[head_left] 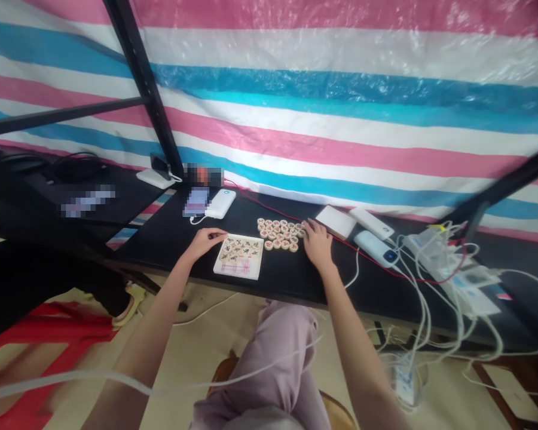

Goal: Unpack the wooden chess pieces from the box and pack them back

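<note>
A shallow white box (pixel 238 270) sits near the desk's front edge, with round Chinese chess pieces (pixel 240 248) bearing dark characters in its far part. Red and purple lines show on its bare near part. My left hand (pixel 207 241) is at the box's far left corner, thumb and fingertips closed on the rim. To the right of the box lie several rows of loose Chinese chess pieces (pixel 280 235), mostly with red characters. My right hand (pixel 318 243) rests palm down at the right end of these rows, fingers apart, fingertips against the outermost pieces.
Behind the box are a white power bank (pixel 220 203) and a blurred phone (pixel 196 202). A flat white box (pixel 336 222), more power banks (pixel 376 248) and tangled white cables (pixel 424 286) lie right. A red cable crosses the black desk (pixel 197 280). Someone's foot (pixel 130 306) shows at left.
</note>
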Demonstrator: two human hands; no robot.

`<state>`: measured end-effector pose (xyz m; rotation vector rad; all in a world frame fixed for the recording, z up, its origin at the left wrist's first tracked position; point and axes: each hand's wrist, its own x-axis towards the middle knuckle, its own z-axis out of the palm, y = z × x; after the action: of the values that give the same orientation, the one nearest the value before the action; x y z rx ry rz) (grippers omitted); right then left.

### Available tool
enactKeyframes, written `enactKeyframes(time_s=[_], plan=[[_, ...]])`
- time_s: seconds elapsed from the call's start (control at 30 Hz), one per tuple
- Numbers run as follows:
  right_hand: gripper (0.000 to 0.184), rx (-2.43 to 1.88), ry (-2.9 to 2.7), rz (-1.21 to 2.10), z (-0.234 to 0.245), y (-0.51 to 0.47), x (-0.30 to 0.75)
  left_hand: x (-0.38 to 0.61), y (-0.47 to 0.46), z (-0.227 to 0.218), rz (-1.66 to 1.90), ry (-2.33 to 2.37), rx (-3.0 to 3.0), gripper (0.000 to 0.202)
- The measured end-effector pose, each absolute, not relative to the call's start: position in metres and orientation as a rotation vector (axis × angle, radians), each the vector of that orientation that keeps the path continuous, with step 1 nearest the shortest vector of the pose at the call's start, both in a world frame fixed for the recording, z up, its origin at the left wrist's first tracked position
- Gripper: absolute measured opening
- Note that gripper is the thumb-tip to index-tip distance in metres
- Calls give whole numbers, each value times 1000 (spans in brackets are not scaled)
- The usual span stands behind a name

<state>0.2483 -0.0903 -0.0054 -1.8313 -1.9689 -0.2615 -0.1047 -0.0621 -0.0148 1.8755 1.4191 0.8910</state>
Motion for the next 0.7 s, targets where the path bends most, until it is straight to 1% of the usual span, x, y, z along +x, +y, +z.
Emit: enactKeyframes(time_s=[0.07,0.13,0.3,0.5,0.7], plan=[[43,-1827,-2076,-279,-11,-82,273,-105,-62,-14,881,1414,1871,39],[40,-1778,-2161,-286,-15,-79,287,-105,-63,-13,877,1414,1860,40],[20,-1643,-2181,-332,-14,-85,296,-104,-63,-12,879,1422,1856,40],[23,-1606,-2151,-225,-12,-98,291,-105,-63,-12,879,1426,1859,41],[30,-1656,-1881,-159,-5,-118,281,-105,-62,-14,889,1420,1849,40]])
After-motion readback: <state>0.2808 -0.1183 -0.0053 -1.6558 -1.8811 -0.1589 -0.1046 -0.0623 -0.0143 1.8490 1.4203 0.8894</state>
